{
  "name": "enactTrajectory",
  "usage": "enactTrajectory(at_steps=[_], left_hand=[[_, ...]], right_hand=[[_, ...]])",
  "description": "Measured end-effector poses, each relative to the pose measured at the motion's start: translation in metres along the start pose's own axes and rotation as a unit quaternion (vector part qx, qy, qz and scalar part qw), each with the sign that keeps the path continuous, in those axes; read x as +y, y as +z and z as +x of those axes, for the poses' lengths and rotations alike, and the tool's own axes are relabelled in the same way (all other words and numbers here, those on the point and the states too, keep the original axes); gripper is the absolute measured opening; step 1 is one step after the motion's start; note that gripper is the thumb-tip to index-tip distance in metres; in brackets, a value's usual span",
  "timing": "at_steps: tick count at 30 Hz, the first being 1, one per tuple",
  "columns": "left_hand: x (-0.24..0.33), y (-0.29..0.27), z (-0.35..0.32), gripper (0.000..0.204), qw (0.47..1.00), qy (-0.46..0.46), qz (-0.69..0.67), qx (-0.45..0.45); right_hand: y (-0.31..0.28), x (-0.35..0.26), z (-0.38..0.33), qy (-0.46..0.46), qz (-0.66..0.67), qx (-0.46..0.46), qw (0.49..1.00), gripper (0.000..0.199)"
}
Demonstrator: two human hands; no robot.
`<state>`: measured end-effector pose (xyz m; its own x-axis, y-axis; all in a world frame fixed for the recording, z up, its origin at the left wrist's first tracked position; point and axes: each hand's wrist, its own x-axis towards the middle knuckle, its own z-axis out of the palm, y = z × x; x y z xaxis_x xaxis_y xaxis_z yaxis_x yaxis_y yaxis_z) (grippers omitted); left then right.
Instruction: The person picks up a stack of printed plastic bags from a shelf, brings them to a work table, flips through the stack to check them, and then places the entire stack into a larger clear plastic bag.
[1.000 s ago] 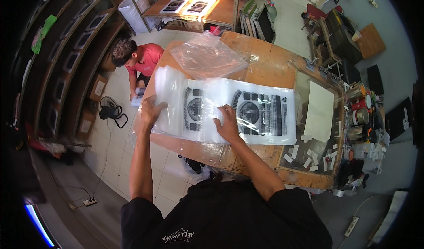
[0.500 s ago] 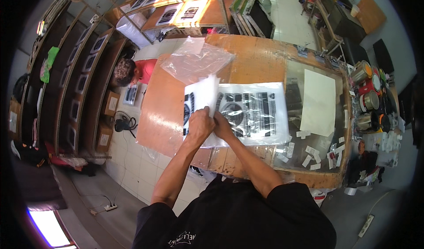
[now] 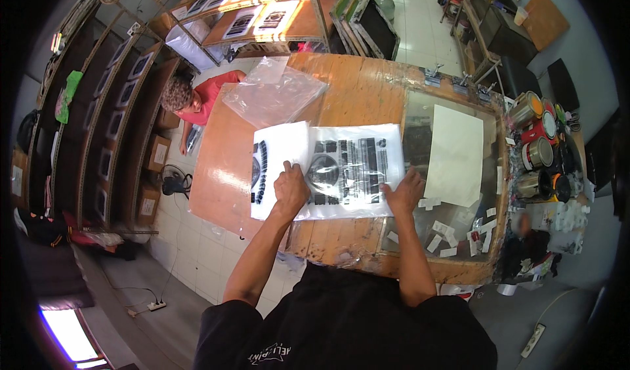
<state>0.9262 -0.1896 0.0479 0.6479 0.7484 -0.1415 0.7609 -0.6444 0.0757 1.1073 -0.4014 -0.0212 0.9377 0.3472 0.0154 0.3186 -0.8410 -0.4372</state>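
On the table lies a stack of clear plastic bags (image 3: 357,166) printed in black. Its left part is covered by a white-backed bag (image 3: 282,143), which is turned over to the left and shows black print at its left side. My left hand (image 3: 291,185) is closed at the right edge of this turned bag, fingers curled; the exact grip is partly hidden. My right hand (image 3: 405,189) lies open at the right edge of the stack, thumb on the plastic and fingers spread. A crumpled clear plastic bag (image 3: 275,94) rests farther back on the table.
A glass panel (image 3: 407,232) set in the wooden table (image 3: 367,88) holds a blank cream sheet (image 3: 454,153) and several white scraps. Paint cans (image 3: 538,153) crowd the right side. Another person in red (image 3: 210,94) is low beside the table's left edge. Shelves (image 3: 125,127) stand at left.
The white-backed bag, raised and bunched before, now lies flatter to the left. My right hand has moved right, away from my left hand, to the stack's right edge. The person in red has shifted.
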Motion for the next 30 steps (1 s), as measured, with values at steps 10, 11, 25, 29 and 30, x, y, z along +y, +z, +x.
enactTrajectory(at_steps=[10,11,25,29,30], left_hand=[[0.022,0.005,-0.021,0.084,0.998,0.02,0.036,0.038],[0.022,0.005,-0.023,0.083,0.999,0.016,0.031,0.036],[-0.037,0.002,0.0,0.04,0.961,0.051,-0.215,0.166],[-0.055,-0.001,-0.007,0.037,0.945,0.079,-0.297,0.115],[-0.056,-0.005,-0.008,0.036,0.91,0.071,-0.38,0.149]], right_hand=[[0.021,-0.006,0.02,0.093,-0.041,-0.141,0.985,0.092],[0.021,-0.008,0.022,0.095,-0.047,-0.144,0.984,0.093],[0.036,-0.006,0.022,0.088,-0.065,-0.038,0.993,0.078],[0.005,-0.02,0.034,0.136,0.038,-0.147,0.979,0.071],[0.019,-0.002,0.037,0.132,0.068,-0.129,0.98,0.07]])
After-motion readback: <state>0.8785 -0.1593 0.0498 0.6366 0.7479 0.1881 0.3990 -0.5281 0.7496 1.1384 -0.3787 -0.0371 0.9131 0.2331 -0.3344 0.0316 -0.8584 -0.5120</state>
